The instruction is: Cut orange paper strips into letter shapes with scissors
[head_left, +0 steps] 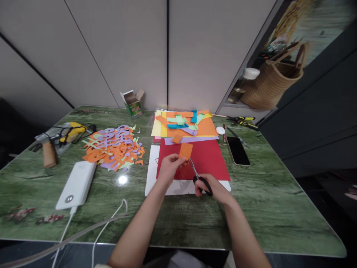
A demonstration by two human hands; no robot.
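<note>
My left hand (172, 167) pinches a small piece of orange paper (186, 150) by its lower left corner. Faint curved lines show on that piece. In my right hand (210, 185) are scissors (205, 184) with black handles, my fingers through the loops. Their blades point up and left and meet the lower edge of the orange paper. Beneath both hands lies a red sheet (208, 160) on top of a white sheet (152, 180). A small folded orange piece (177, 139) rests just beyond the held paper.
Left of the sheets is a heap of cut paper scraps (111, 149), with a white power bank (76, 184) and its cable nearer me. Coloured paper strips (181, 121) lie on stacked sheets behind. A phone (238, 150), pliers (242, 122) and a small open box (134, 106) also sit on the green table (279, 208).
</note>
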